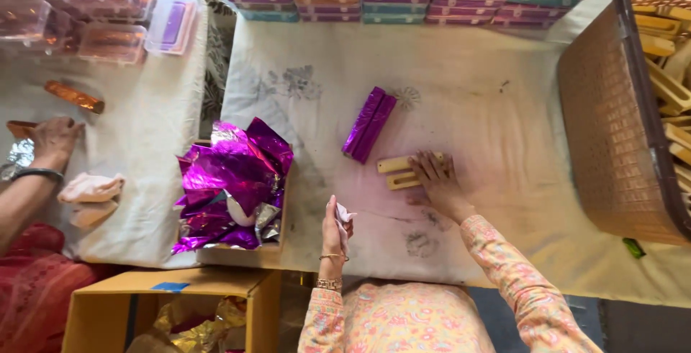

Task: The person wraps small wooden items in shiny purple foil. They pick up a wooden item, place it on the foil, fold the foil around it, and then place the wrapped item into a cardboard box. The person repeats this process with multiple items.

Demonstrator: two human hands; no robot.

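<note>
Right hand (pixel 437 178) on wooden blocks (pixel 404 171); long axis left-right

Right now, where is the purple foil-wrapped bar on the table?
In the head view the purple wrapped bar lies mid-table on the cloth, just left of the wooden pieces under the right hand.

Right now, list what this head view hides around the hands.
- Wooden pieces: right hand covers their right ends.
- Left hand: the pale thing it holds is mostly hidden by the fingers.
- Basket: cut off by the right edge.
- Co-worker's hand: what lies under it is hidden.
</note>
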